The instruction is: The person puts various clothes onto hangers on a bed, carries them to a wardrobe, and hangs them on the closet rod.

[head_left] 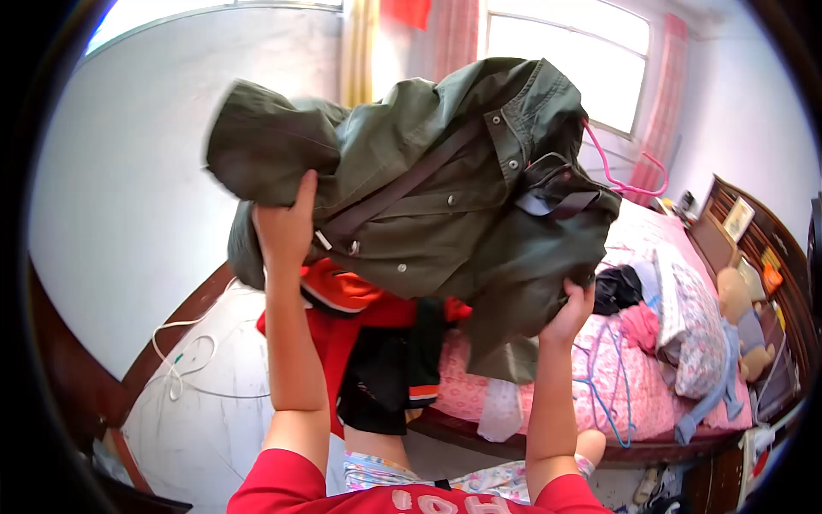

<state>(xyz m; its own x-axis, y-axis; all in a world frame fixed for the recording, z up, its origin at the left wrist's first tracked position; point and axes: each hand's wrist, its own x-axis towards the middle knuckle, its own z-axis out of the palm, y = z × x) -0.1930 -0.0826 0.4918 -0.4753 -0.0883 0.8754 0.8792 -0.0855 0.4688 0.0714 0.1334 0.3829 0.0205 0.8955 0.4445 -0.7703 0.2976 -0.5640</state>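
Observation:
Both my hands hold up a dark green jacket with snap buttons and a dark zip strip, stretched sideways in front of me. My left hand is closed on its lower left part, thumb upward. On the right, my right hand grips the fabric near the jacket's lower right edge. A pink hanger pokes out at the jacket's right end, its hook showing; the rest of it is hidden by the cloth. Below the jacket lie red, orange and black clothes, partly covered by it.
A bed with a pink patterned sheet stands ahead and to the right. On it are blue hangers, folded floral bedding, a black garment and a plush toy. A white cable loops across the floor at left.

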